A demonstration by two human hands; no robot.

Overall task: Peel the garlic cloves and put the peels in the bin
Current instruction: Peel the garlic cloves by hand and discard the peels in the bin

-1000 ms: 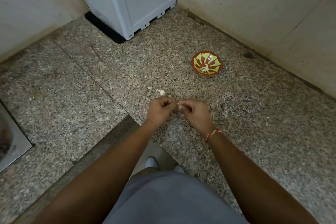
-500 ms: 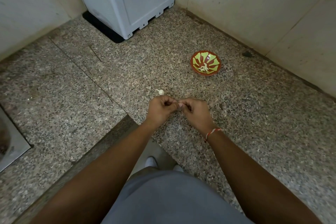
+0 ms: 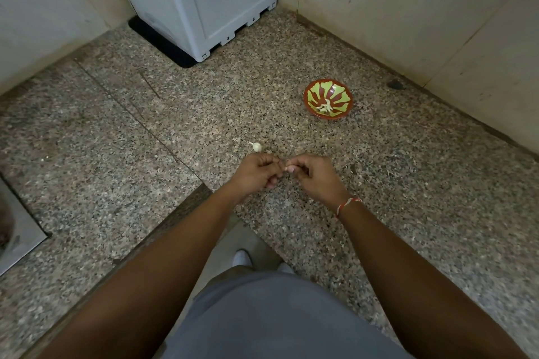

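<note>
Little has changed: the left hand (image 3: 256, 173) and right hand (image 3: 313, 173) have drawn very slightly apart, leaving a narrow gap between their fingertips where the garlic clove (image 3: 289, 168) shows. The view has tilted slightly.

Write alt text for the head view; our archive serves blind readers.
A person's left hand and right hand meet over a speckled granite counter, pinching something small. A garlic clove lies just beyond; a red-and-green bowl sits farther right.

Light: dim, soft, even
Shadows: faint
Glare: slight sheen on the table (image 3: 379, 213)
Focus: sharp centre
Edges: wide-angle bending, darker corners
</note>
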